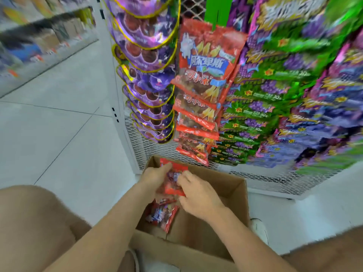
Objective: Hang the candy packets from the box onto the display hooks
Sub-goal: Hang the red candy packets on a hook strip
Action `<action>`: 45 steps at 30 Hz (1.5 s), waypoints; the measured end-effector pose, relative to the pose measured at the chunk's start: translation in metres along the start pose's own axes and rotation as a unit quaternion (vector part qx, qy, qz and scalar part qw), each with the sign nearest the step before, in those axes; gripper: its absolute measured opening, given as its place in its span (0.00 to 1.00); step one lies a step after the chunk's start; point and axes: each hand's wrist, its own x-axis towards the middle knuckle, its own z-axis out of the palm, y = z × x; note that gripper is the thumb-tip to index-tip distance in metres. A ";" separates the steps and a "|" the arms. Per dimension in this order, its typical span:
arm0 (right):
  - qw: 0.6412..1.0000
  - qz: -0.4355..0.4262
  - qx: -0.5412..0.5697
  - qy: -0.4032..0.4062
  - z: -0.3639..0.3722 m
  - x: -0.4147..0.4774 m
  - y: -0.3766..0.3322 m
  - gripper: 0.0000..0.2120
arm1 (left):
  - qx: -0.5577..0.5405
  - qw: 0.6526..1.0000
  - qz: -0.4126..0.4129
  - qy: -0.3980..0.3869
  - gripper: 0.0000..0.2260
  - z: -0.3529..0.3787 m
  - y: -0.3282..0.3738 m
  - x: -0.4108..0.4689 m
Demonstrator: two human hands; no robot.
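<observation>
Reaching into the cardboard box (241,193), the left hand (155,178) and right hand (198,196) both curl their fingers round a red candy packet (173,183) near the box's far-left corner. Spare packets (163,214) lie by its left wall. This looks like the pick-up step. The next move calls for lifting the packet clear and threading its top onto the hanging red packets (206,75) column above.

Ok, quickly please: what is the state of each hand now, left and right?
Left hand: grips the red candy packet over the box.
Right hand: pinches the same packet.
</observation>
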 end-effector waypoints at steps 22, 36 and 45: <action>0.800 0.042 0.375 0.467 -0.201 -0.047 -0.044 0.13 | 0.044 0.876 0.477 -0.060 0.14 -0.017 0.151 -0.171; 0.826 0.019 0.140 0.546 -0.329 -0.025 -0.022 0.03 | 0.113 0.834 0.536 0.072 0.18 0.045 0.278 -0.187; 0.863 0.002 0.176 0.473 -0.345 -0.003 -0.038 0.05 | 0.133 0.824 0.546 0.071 0.15 0.030 0.273 -0.221</action>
